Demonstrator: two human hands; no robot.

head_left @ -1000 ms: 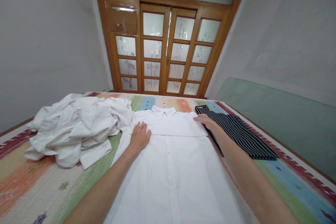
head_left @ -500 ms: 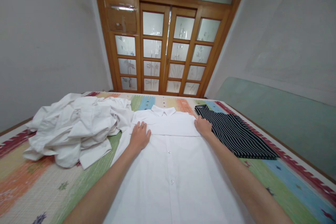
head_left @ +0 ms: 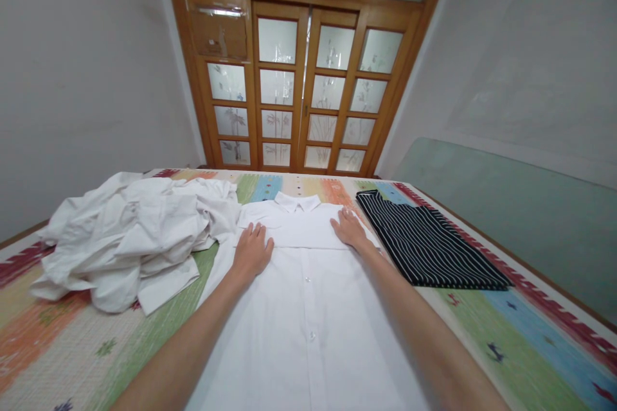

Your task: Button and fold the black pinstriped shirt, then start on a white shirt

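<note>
A white button-up shirt [head_left: 289, 308] lies spread in front of me, its collar [head_left: 296, 201] at the far end and its button strip running toward me. Across its upper part lies a flat white band of cloth with a straight lower edge. My left hand [head_left: 253, 249] rests on the left end of that band, fingers extended and pointing away. On the band's right side lies my right hand [head_left: 350, 228], palm down, with its fingers stretched toward the collar. Neither hand grips the cloth.
Left of the shirt is a rumpled pile of white clothes [head_left: 130, 231]. A folded black garment with white stripes [head_left: 434, 241] lies to the right. Everything is on a colourful striped cover [head_left: 482, 321]. Beyond stand wooden doors with glass panes [head_left: 303, 90]; a pale green panel [head_left: 506, 199] borders the right side.
My right hand has moved left from the shirt's right edge onto the band, and its fingers have opened out. My left hand stays in nearly the same place. The view has shifted slightly.
</note>
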